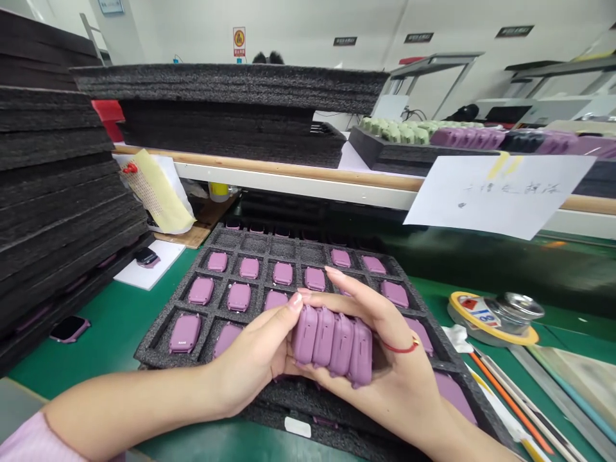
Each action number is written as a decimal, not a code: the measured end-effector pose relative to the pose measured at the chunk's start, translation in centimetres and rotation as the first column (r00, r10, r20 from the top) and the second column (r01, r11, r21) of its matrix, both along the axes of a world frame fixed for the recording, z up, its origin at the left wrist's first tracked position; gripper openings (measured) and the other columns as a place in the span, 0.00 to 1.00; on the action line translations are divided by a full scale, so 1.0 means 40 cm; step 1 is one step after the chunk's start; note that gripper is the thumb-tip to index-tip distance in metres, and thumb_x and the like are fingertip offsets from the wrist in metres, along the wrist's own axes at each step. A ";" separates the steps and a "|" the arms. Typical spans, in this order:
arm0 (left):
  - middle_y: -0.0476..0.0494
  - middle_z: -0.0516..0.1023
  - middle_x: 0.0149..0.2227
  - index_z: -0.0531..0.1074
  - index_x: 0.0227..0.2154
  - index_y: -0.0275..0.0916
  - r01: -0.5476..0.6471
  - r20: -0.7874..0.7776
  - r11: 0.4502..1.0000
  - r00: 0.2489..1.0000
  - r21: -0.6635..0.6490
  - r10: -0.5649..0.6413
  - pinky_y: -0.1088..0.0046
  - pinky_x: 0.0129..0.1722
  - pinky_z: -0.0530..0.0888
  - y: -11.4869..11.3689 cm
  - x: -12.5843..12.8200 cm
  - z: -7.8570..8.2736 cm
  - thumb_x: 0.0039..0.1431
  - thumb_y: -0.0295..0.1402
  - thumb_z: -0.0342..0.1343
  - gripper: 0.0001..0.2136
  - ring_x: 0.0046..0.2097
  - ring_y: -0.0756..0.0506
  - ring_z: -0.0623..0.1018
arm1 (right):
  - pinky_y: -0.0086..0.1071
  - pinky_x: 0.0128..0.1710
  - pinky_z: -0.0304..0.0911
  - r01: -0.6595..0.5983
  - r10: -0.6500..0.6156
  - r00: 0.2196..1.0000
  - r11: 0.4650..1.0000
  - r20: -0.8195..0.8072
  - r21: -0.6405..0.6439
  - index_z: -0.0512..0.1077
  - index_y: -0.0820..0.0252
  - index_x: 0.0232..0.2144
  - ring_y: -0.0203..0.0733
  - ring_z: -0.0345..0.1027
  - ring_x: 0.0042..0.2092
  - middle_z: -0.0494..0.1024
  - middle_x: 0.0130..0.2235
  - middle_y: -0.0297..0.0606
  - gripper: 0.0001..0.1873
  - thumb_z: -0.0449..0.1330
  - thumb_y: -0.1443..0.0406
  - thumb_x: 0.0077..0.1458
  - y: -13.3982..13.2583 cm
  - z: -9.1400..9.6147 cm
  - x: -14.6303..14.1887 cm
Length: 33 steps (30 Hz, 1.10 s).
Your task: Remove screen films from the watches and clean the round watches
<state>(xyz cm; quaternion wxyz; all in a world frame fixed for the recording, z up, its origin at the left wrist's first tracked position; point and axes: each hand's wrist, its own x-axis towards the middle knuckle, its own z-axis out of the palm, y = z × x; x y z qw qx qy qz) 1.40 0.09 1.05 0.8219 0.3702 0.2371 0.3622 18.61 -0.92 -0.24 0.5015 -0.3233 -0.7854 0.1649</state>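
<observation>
A row of several purple smartwatch cases (333,345) stands on edge, side by side, between my two hands above the foam tray. My right hand (397,359) cradles the row from below and the right, fingers curved behind it. Closed against the left end, my left hand (257,343) has its thumb on the outermost case; its other fingers are mostly hidden. Under my hands, the black foam tray (156,337) holds purple watch cases in its pockets, such as a case (185,333) at the near left. Several pockets in a far row hold nothing.
Tall stacks of black foam trays (52,192) rise on the left. A shelf (289,183) crosses behind, bearing foam and green and purple cases. At right lie a yellow tape roll (493,324), an orange stick (513,401) and a metal ruler (563,401). A watch (70,328) lies at left.
</observation>
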 end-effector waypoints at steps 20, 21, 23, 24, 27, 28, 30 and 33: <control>0.36 0.72 0.52 0.59 0.57 0.35 0.287 -0.225 0.920 0.947 0.267 -0.230 0.60 0.57 0.69 0.009 -0.036 0.036 0.62 0.29 0.57 0.23 0.56 0.42 0.72 | 0.43 0.57 0.73 -0.055 0.050 0.996 0.997 0.076 0.057 0.52 0.52 0.69 0.50 0.75 0.55 0.77 0.56 0.42 0.48 0.68 0.70 0.52 -0.007 0.016 0.013; 0.35 0.72 0.53 0.57 0.58 0.35 0.285 -0.215 0.918 0.949 0.275 -0.230 0.58 0.57 0.69 0.007 -0.035 0.031 0.61 0.28 0.58 0.25 0.57 0.40 0.72 | 0.44 0.57 0.73 -0.043 0.038 0.997 0.997 0.073 0.068 0.52 0.52 0.69 0.52 0.75 0.55 0.77 0.56 0.43 0.48 0.69 0.68 0.52 -0.008 0.014 0.014; 0.34 0.72 0.55 0.56 0.60 0.36 0.267 -0.213 0.910 0.955 0.316 -0.206 0.56 0.57 0.69 0.002 -0.033 0.025 0.61 0.29 0.57 0.26 0.58 0.39 0.72 | 0.47 0.57 0.73 0.000 -0.007 0.997 0.996 0.076 0.089 0.51 0.51 0.70 0.53 0.75 0.55 0.77 0.56 0.44 0.48 0.69 0.67 0.52 -0.011 0.010 0.014; 0.34 0.71 0.56 0.56 0.61 0.37 0.251 -0.230 0.899 0.957 0.359 -0.176 0.56 0.59 0.68 0.001 -0.034 0.023 0.63 0.30 0.55 0.25 0.59 0.39 0.71 | 0.48 0.57 0.72 0.026 -0.034 0.996 0.995 0.083 0.097 0.51 0.49 0.70 0.54 0.75 0.54 0.77 0.56 0.44 0.48 0.69 0.68 0.53 -0.013 0.008 0.013; 0.38 0.67 0.63 0.59 0.61 0.38 0.192 -0.305 0.819 0.952 0.540 -0.021 0.59 0.66 0.60 -0.002 -0.039 0.020 0.68 0.32 0.48 0.20 0.64 0.41 0.66 | 0.53 0.57 0.71 0.074 -0.088 0.988 0.992 0.129 0.103 0.48 0.45 0.70 0.55 0.75 0.55 0.75 0.58 0.42 0.49 0.66 0.71 0.53 -0.020 0.002 0.005; 0.39 0.65 0.64 0.60 0.62 0.38 0.181 -0.322 0.783 0.946 0.595 0.025 0.60 0.68 0.56 -0.002 -0.041 0.020 0.69 0.32 0.46 0.19 0.66 0.41 0.63 | 0.54 0.57 0.72 0.086 -0.101 0.985 0.990 0.136 0.110 0.47 0.43 0.70 0.56 0.74 0.55 0.75 0.58 0.42 0.50 0.65 0.72 0.53 -0.022 0.001 0.003; 0.39 0.63 0.66 0.58 0.63 0.38 0.179 -0.341 0.739 0.937 0.649 0.072 0.62 0.70 0.52 -0.002 -0.043 0.018 0.70 0.32 0.46 0.21 0.68 0.42 0.60 | 0.55 0.56 0.72 0.097 -0.114 0.984 0.988 0.140 0.123 0.47 0.43 0.70 0.56 0.74 0.55 0.76 0.58 0.41 0.50 0.65 0.72 0.53 -0.023 -0.001 0.001; 0.35 0.68 0.62 0.55 0.64 0.37 0.203 -0.353 0.819 0.935 0.537 0.000 0.58 0.66 0.60 -0.004 -0.039 0.014 0.66 0.31 0.51 0.26 0.63 0.39 0.67 | 0.53 0.57 0.72 0.073 -0.084 0.991 0.992 0.105 0.099 0.49 0.44 0.70 0.56 0.75 0.54 0.75 0.58 0.42 0.48 0.67 0.69 0.54 -0.020 -0.001 0.002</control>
